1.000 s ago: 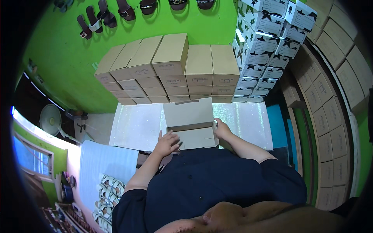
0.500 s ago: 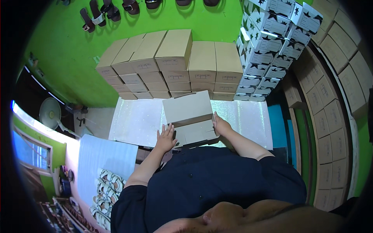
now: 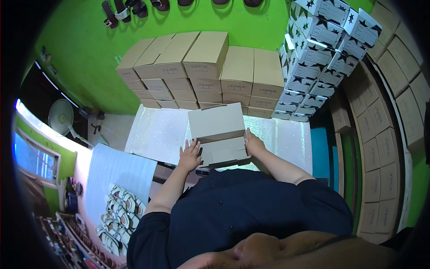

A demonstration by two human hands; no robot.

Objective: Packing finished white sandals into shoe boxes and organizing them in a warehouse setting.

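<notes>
The open tan cardboard box with its lid panel folded back [image 3: 216,120] is at the near edge of the white, glittery surface [image 3: 163,134]. The left hand [image 3: 190,155] lies spread against its left side; the right hand [image 3: 255,143] grips the right. Uneven pressure could crease the thin walls. Behind stand stacked brown cardboard boxes [image 3: 237,67] and white star-printed boxes [image 3: 320,51], before a bright green wall [image 3: 89,58].

The wall [image 3: 85,67] is green, the window [image 3: 38,157] bright.
</notes>
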